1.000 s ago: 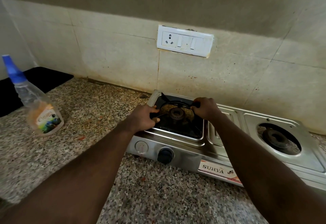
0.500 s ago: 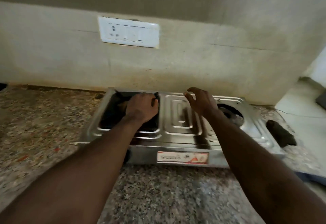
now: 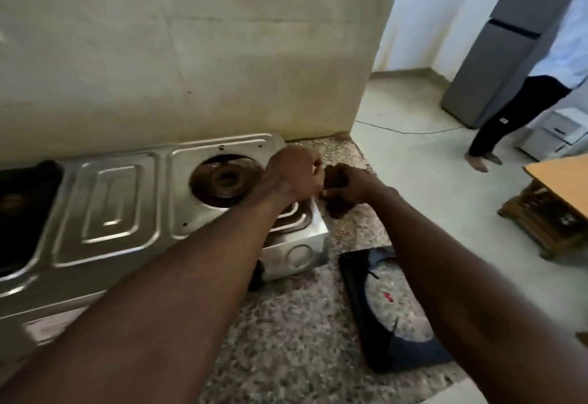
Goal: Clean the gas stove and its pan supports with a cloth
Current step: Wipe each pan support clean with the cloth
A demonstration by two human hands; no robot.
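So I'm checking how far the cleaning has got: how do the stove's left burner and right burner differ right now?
The left burner sits inside its black pan support; the right burner is bare, the removed pan support lying on the counter. The left burner is cut off by the frame edge; the right burner shows whole. Both sit in the same steel stove top.

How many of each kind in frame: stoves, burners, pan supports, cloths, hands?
stove: 1
burners: 2 (right burner; left burner, cut off at the frame edge)
pan supports: 2 (one on the left burner; one lying on the counter)
cloth: 1
hands: 2 (left hand; right hand)
Total: 8
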